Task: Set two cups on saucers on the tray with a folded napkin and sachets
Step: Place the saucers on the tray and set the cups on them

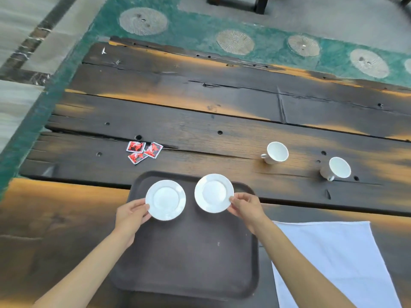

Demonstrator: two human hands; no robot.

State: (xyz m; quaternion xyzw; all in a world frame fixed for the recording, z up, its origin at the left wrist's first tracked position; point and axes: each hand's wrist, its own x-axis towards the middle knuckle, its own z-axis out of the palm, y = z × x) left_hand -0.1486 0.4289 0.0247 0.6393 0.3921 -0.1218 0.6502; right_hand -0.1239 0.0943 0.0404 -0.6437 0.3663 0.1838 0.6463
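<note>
A dark brown tray (189, 258) lies at the table's near edge. My left hand (131, 215) grips the left white saucer (165, 200) by its near-left rim, over the tray's far left. My right hand (245, 207) pinches the right white saucer (214, 193) at its right rim, over the tray's far edge. Two white cups lie tipped on the table to the right: one cup (275, 152) nearer the middle, the other cup (337, 168) farther right. Three red sachets (143, 151) lie beyond the tray on the left. A white napkin (338, 261) lies spread flat right of the tray.
The table (222, 121) is dark weathered planks with cracks and bolt holes. Beyond its far edge runs a green floor strip with round pale patches (143, 21). Dark furniture legs (259, 4) stand at the top.
</note>
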